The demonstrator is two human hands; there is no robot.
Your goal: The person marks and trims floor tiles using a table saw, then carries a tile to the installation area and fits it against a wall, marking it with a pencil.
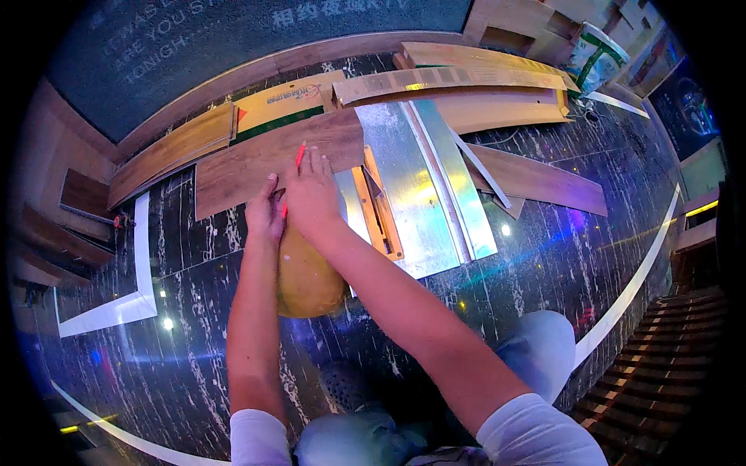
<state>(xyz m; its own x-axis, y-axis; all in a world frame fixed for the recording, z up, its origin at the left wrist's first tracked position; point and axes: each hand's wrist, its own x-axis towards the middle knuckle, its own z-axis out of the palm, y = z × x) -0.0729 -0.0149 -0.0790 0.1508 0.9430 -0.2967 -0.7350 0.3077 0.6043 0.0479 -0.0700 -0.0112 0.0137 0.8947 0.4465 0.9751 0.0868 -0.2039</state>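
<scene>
Black veined floor [206, 311] under a brown plank [249, 175]

Nearest us, a rounded yellowish thing [311, 279] shows beneath our wrists. Our right hand [312, 194] reaches over the plank, fingers straight and nearly together; our left hand's [264, 216] are partly hidden, and we cannot tell whether either pinches the red stick [301, 154]. A sideways slip could bring our right hand against the dark blade-like piece [374, 186] in the orange insert [391, 245]. Wood-grained and reddish, the plank lies left of the metal plate [420, 241]; boards [497, 113] lie beyond.
</scene>
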